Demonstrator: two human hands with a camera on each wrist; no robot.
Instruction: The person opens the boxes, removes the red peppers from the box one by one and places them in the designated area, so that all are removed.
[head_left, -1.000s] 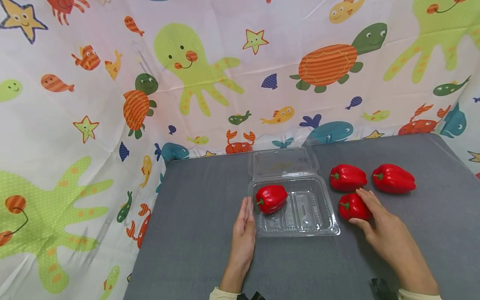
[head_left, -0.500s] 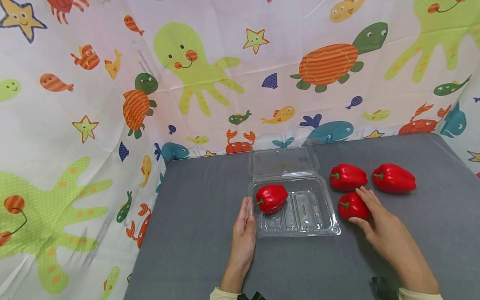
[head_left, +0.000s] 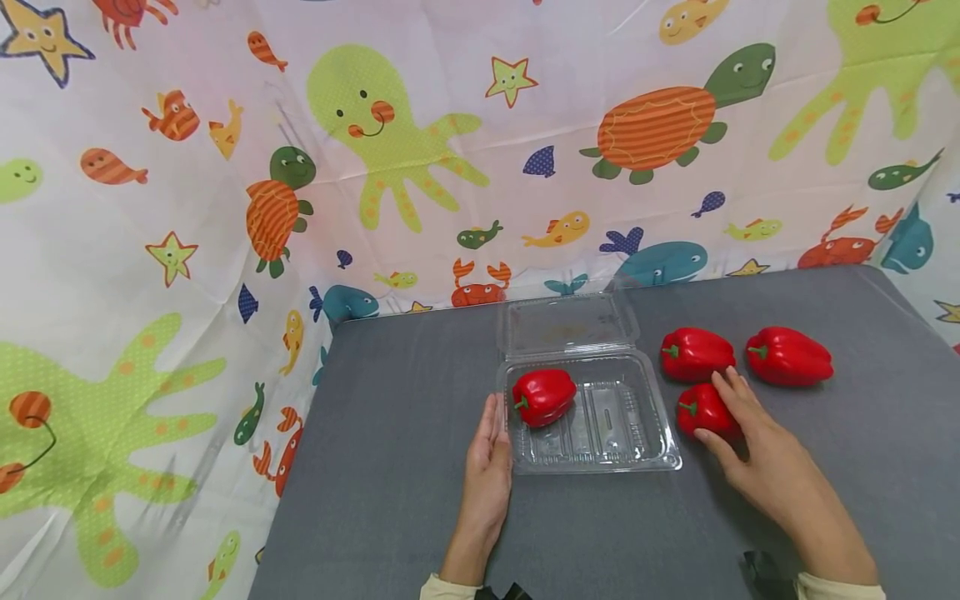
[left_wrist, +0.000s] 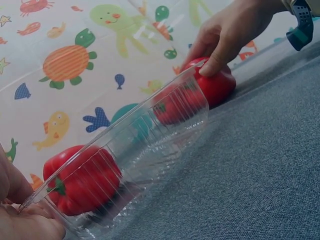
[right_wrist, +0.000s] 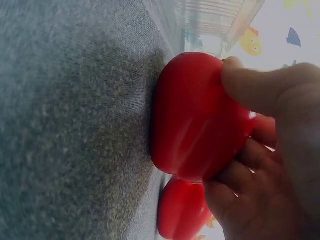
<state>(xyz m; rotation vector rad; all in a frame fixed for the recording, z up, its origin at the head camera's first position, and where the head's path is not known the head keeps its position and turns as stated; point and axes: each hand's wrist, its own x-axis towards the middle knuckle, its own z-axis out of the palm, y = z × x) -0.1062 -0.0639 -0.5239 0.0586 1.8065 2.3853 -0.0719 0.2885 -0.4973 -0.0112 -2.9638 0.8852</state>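
A clear plastic clamshell container [head_left: 600,462] stands with its lid [head_left: 566,325] folded back. One red bell pepper [head_left: 543,397] lies in the left part of its base. My left hand [head_left: 487,467] rests along the container's left side, fingers fairly straight and touching the rim, as the left wrist view also shows. To the right of the container, my right hand [head_left: 772,462] holds another red bell pepper [right_wrist: 200,120] on the table, thumb on the near side and fingers around the far side. Its underside meets the cloth in the right wrist view.
Behind the right hand lie two more red bell peppers, one [head_left: 697,354] close to the held pepper and one [head_left: 789,357] farther right. Grey cloth [head_left: 390,433] covers the table. A sea-animal patterned curtain [head_left: 450,150] hangs along its back and left side.
My right hand's thumb and fingers have shifted slightly upward on the pepper. The left hand, container and other peppers stay where they were.
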